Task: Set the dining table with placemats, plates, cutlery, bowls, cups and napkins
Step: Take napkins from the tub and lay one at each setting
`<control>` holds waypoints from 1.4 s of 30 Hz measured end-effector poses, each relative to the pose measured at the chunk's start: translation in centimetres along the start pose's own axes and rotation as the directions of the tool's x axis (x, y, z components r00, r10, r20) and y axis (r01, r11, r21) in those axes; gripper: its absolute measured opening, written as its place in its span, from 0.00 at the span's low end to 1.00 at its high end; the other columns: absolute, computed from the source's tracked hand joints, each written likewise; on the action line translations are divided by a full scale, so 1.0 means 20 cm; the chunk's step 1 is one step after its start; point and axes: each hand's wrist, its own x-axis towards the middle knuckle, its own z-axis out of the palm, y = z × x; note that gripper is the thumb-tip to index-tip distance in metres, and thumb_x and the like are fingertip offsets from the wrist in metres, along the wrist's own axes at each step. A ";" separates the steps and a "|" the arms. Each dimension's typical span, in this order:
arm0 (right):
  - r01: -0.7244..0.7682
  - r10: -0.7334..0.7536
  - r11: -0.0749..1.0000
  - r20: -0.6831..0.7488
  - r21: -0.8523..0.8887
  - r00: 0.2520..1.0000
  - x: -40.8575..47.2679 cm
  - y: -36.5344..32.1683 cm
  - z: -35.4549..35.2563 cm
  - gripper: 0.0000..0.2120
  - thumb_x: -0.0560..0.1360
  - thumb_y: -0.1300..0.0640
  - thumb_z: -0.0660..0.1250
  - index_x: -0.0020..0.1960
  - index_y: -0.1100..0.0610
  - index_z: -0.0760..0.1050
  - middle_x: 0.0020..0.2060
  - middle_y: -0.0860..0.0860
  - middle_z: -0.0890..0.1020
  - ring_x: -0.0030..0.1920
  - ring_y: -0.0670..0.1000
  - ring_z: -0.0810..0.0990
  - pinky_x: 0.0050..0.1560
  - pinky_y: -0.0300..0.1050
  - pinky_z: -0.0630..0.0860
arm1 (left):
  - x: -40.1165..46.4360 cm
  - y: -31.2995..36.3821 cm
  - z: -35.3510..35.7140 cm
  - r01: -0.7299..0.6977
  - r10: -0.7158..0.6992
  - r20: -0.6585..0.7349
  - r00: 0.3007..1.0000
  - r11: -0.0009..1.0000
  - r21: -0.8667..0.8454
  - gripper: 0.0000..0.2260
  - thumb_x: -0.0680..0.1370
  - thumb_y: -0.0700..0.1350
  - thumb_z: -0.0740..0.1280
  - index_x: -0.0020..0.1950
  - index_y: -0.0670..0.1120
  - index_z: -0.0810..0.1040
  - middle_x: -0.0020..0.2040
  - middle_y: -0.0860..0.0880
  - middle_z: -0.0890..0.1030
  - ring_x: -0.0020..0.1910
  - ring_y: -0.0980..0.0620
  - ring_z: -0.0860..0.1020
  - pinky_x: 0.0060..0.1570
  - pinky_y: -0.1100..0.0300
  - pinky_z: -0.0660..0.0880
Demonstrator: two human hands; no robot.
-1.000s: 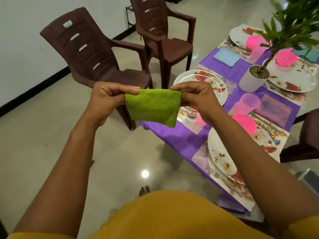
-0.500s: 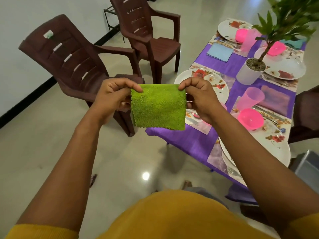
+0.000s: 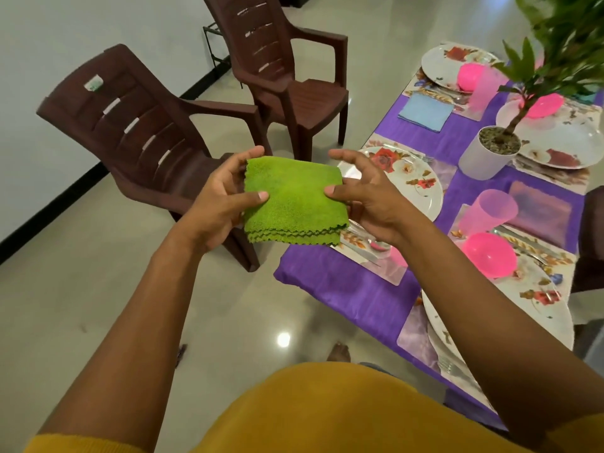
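Green napkin (image 3: 294, 201), folded into a thick square with its zigzag edges stacked along the near side, sits in mid-frame, held in the air between both hands above the floor and just left of the table's corner. The left hand (image 3: 222, 197) pinches its left edge, thumb on top and fingers underneath. The right hand (image 3: 362, 197) pinches the right edge with the thumb on top, while its index finger is lifted clear of the cloth.

At right, the table (image 3: 343, 289) wears a purple cloth and is laid with floral placemats, white flowered plates, pink bowls and translucent pink cups. One plate (image 3: 415, 181) lies just behind the right hand; a pink cup (image 3: 490, 210) and pink bowl (image 3: 488, 256) stand further right. A blue napkin (image 3: 425, 111) lies in the upper right, near a white potted plant (image 3: 490, 152). Two brown plastic chairs (image 3: 137, 132) stand on the pale tiled floor in the upper left and centre.
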 end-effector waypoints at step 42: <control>-0.474 0.539 0.818 -0.149 0.325 0.829 0.40 0.19 0.31 0.12 0.79 0.58 0.72 0.60 0.60 0.77 0.52 0.63 0.84 0.49 0.61 0.87 0.51 0.58 0.85 | 0.38 -0.34 -0.39 0.182 -0.283 -0.256 0.924 0.916 -0.357 0.25 0.82 0.31 0.63 0.78 0.46 0.68 0.69 0.45 0.79 0.62 0.48 0.81 0.60 0.48 0.81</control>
